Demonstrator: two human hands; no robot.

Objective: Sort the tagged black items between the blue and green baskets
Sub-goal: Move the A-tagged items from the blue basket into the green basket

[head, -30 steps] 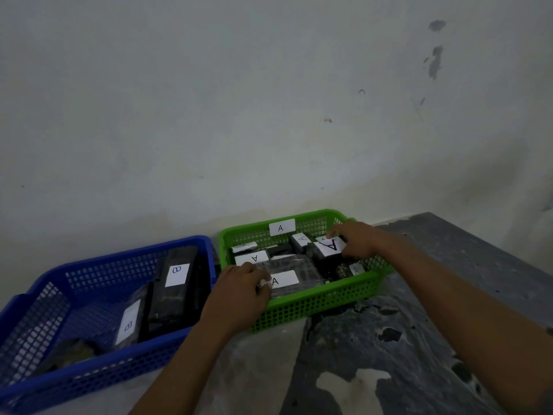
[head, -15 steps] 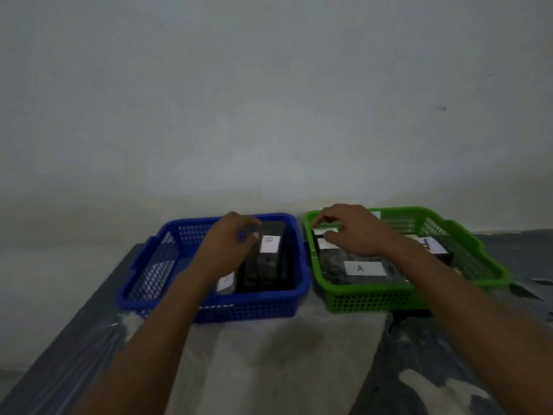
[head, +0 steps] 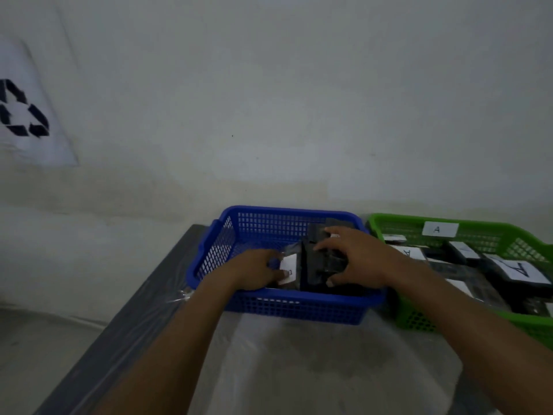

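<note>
The blue basket [head: 216, 253] sits on the table in the middle of the view, with the green basket [head: 389, 226] touching its right side. Both of my hands are inside the blue basket. My left hand [head: 257, 272] holds a flat wrapped black item [head: 288, 269] with a white tag, thumb on the tag. My right hand [head: 356, 259] spans a long black item [head: 312, 262] that stands on edge, fingers over its top and thumb on its near side. Several black items with white "A" tags [head: 520, 269] lie in the green basket.
A white "A" label [head: 440, 229] hangs on the green basket's back wall. The table [head: 299, 369] is covered with clear plastic; its left edge [head: 119, 324] drops to the floor. The wall stands close behind the baskets, with a recycling-symbol sheet [head: 27, 115] at left.
The view has swung left. My right hand crossed from the green basket into the blue one onto the long black item. My left hand settled on the tagged flat item.
</note>
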